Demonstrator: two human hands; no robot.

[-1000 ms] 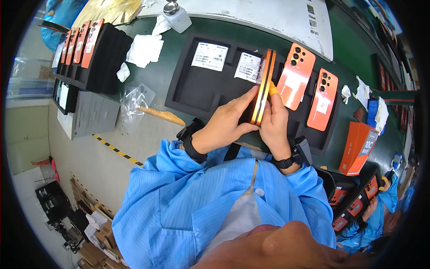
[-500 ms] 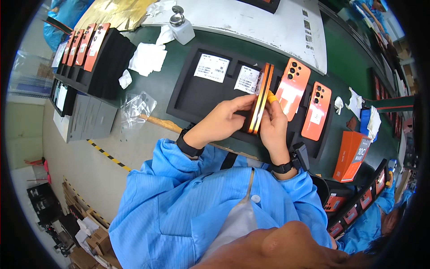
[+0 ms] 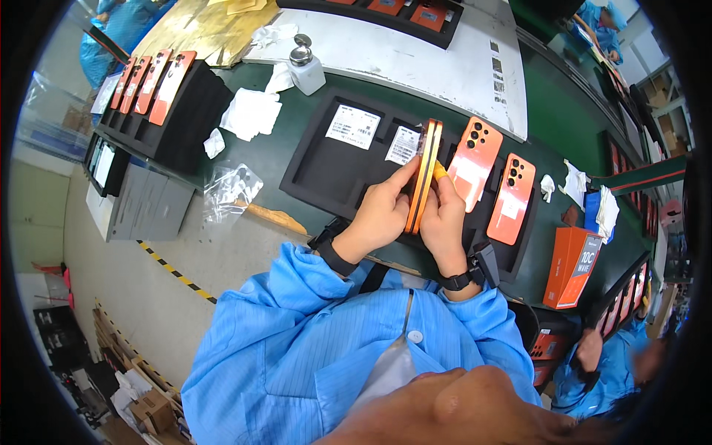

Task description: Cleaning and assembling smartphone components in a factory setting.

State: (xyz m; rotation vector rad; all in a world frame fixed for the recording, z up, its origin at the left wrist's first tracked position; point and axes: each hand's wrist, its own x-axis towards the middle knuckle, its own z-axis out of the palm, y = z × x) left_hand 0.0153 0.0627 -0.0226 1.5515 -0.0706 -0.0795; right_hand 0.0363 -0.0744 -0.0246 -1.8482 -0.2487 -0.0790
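Two orange-edged smartphones (image 3: 423, 178) stand on edge, side by side, between my hands above a black foam tray (image 3: 315, 174). My left hand (image 3: 380, 216) is closed on them from the left, thumb and fingers at their sides. From the right, my right hand (image 3: 443, 221) grips the same pair, a yellow cover on one finger. Their faces are turned away from view. Just right of my right hand, an orange phone (image 3: 475, 167) lies camera side up on the tray, with another orange phone (image 3: 510, 209) beside it. White printed labels (image 3: 354, 127) lie in the tray's left part.
A pump bottle (image 3: 305, 70) and crumpled white wipes (image 3: 251, 115) are at the back left. Several orange phones stand in a black rack (image 3: 189, 107) at far left. An orange box (image 3: 571, 268) stands at right. Another phone tray (image 3: 356, 10) lies at the back. Co-workers are nearby.
The view has shifted, bringing the back phone tray further into sight. Both hands still hold the pair of phones. At the lower right, a co-worker's hand has come into view.
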